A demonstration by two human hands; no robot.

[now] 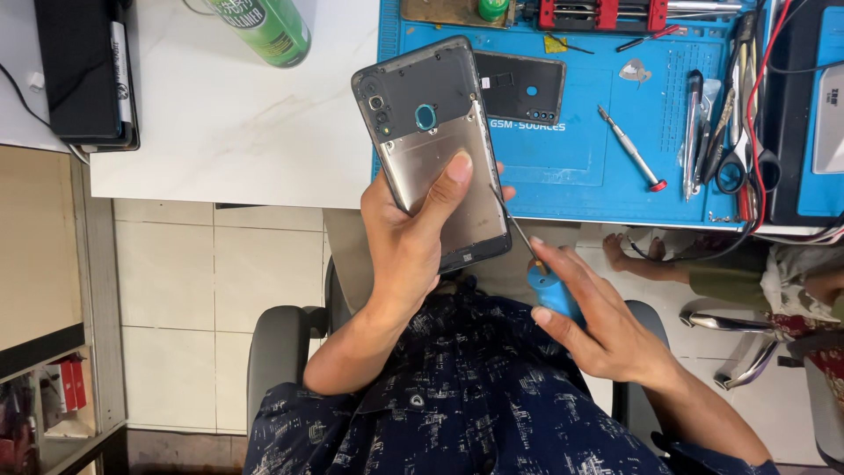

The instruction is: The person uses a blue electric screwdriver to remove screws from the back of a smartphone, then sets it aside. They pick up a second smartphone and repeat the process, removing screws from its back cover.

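Phone: opened smartphone (pixel 435 145) with back cover off, grey inner frame and camera cut-outs showing, held up tilted over the table's near edge.
Left hand: left hand (pixel 406 239) wrapped around the phone's lower part, thumb pressed flat on its back, fingers curled behind.
Screwdriver: thin precision screwdriver (pixel 532 264) with blue handle, metal tip touching the phone's right edge near the lower corner.
Right hand: right hand (pixel 591 312) closed on the blue handle, fingertips pinching it, just right of the phone.
Back cover: dark removed back cover (pixel 520 88) lying flat on the mat, just behind the phone.
Mat: blue work mat (pixel 563 167) on the white table (pixel 229 132).
Tools: second screwdriver with red cap (pixel 631 148), tweezers and scissors (pixel 723 132) at the mat's right side.
Can: green spray can (pixel 264 26) on the table, well left of the mat.
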